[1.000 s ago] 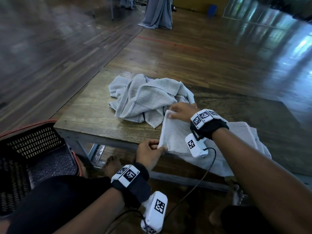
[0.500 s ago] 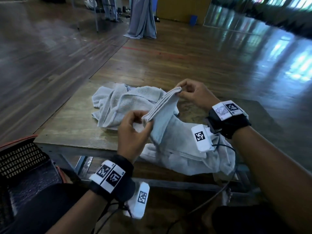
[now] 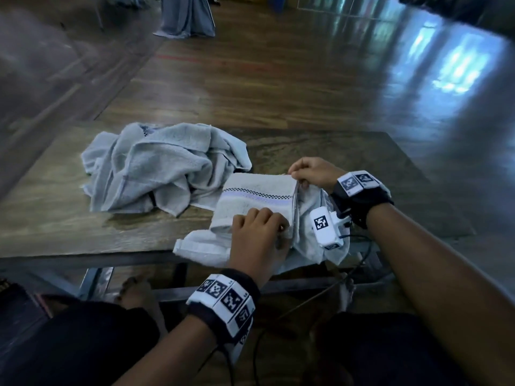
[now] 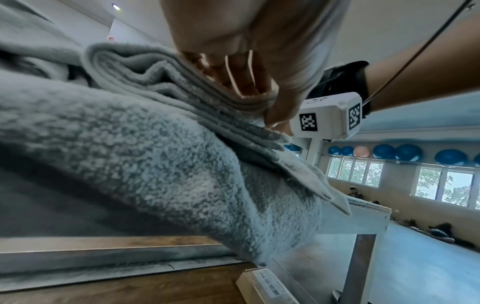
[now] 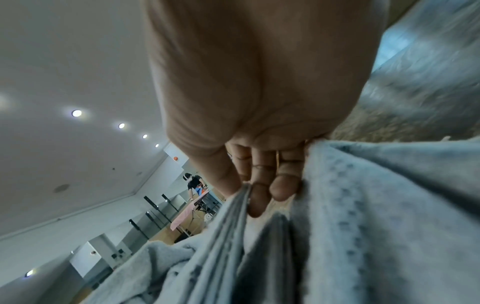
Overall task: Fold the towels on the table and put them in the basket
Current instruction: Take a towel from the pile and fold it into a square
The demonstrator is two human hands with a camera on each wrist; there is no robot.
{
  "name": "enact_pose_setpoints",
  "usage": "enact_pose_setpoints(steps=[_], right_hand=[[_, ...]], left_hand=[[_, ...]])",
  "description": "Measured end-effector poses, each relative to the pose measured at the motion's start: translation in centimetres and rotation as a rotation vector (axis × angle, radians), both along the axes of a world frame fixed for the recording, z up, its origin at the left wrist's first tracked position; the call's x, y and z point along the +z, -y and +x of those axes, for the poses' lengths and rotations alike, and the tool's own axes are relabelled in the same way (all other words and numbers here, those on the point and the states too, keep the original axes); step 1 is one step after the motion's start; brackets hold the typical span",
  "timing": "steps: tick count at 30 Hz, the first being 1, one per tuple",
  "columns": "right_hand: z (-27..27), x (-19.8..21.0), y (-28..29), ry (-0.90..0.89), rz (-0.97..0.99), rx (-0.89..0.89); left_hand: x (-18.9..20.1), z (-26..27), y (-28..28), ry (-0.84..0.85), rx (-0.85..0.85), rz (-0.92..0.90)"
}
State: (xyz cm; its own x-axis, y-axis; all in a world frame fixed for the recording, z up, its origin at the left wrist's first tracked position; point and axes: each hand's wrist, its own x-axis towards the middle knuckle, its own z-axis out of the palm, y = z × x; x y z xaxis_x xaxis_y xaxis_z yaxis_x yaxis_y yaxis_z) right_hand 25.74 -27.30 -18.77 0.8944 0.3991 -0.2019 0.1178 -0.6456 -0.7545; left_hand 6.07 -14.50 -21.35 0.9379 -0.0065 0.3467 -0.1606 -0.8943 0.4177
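A pale grey towel with a checked stripe (image 3: 256,203) lies partly folded at the near edge of the wooden table (image 3: 55,218), one end hanging over the edge. My left hand (image 3: 264,229) pinches the near corner of its folded layers (image 4: 213,98). My right hand (image 3: 303,174) pinches the far corner of the same layers (image 5: 233,205) between thumb and fingers. A second, crumpled grey towel (image 3: 161,165) sits on the table to the left, touching the folded one. The basket (image 3: 11,296) shows only as a dark edge at the far lower left.
The table's metal frame and legs (image 3: 94,280) run under the near edge. Bare feet (image 3: 136,291) and a cable (image 3: 320,296) are below the table. Shiny wooden floor surrounds it, and a draped grey cloth (image 3: 186,15) stands far back.
The towel edge that both hands held up in the air has come down flat on the table, folded over to the right. The view has tilted, so the basket is nearly out of sight.
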Motion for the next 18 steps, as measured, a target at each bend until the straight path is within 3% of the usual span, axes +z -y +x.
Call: enact_pose_setpoints(steps=[8,11,15,18], right_hand=[[0.2,-0.2,0.2,0.062,-0.050,0.021],[0.0,-0.1,0.5,0.079,-0.088,0.045],[-0.6,-0.4,0.6,0.120,-0.301,0.114],[-1.1,0.1,0.6,0.118,-0.517,0.182]], left_hand=[[-0.1,1.0,1.0,0.041,0.003,0.027],[-0.1,1.0,0.9,-0.026,-0.018,0.080],[-0.6,0.8,0.4,-0.129,-0.074,0.144],[-0.2,0.6,0.0,-0.116,-0.091,0.065]])
